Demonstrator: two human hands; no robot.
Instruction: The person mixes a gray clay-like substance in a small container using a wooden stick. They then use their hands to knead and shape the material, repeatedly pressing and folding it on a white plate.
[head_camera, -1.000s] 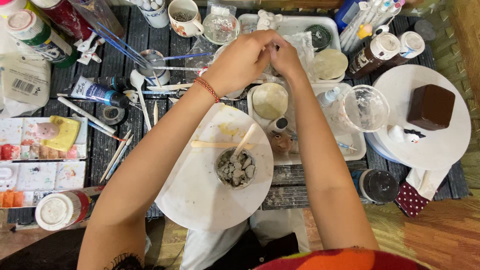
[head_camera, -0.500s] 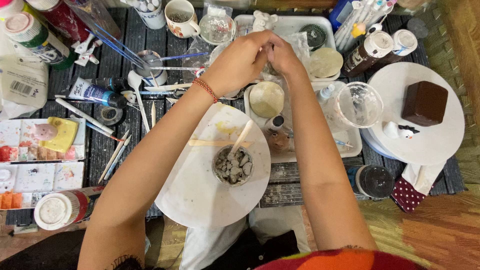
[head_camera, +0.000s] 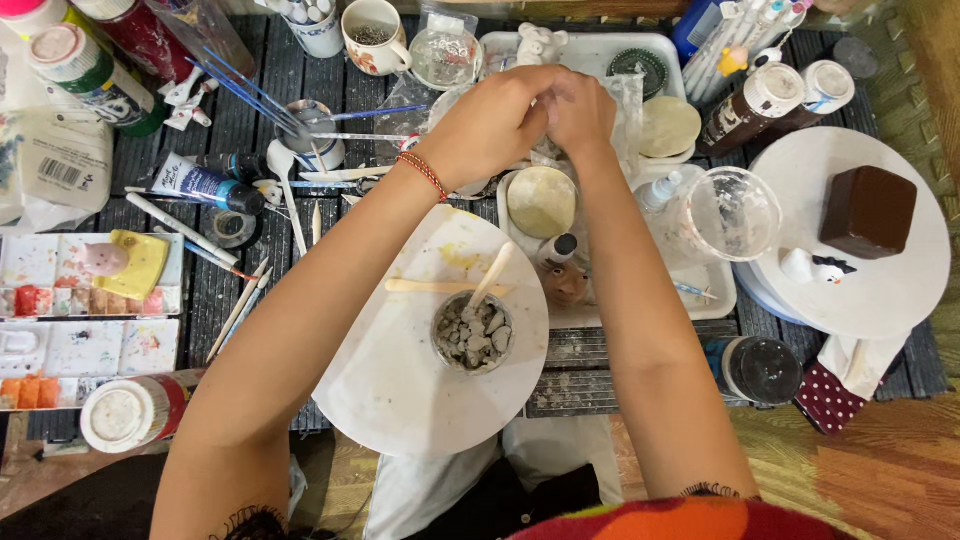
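A: We see both hands raised together over the far middle of the worktop. The left hand is curled, with a red beaded bracelet at the wrist, and the right hand meets it fingertip to fingertip.

B: We agree the fingers are bent and pinched close. What they pinch we cannot tell; it is hidden between them. A crumpled clear plastic bag lies right against the right hand, just beyond it.

A: Under the hands we find a white tray, and in it a round cream lid just near the wrists. A small brown figurine lies on the tray's near side.

B: Nearer the front edge we see a white round board. On it stands a small cup of grey lumps with a wooden stick leaning in it, and a second flat stick lies just beside it.

A: Toward the right edge we note a clear plastic cup, then a white turntable carrying a brown block and a tiny white figure.

B: At the left edge we see a paint palette, with brushes and paint bottles toward the far left corner.
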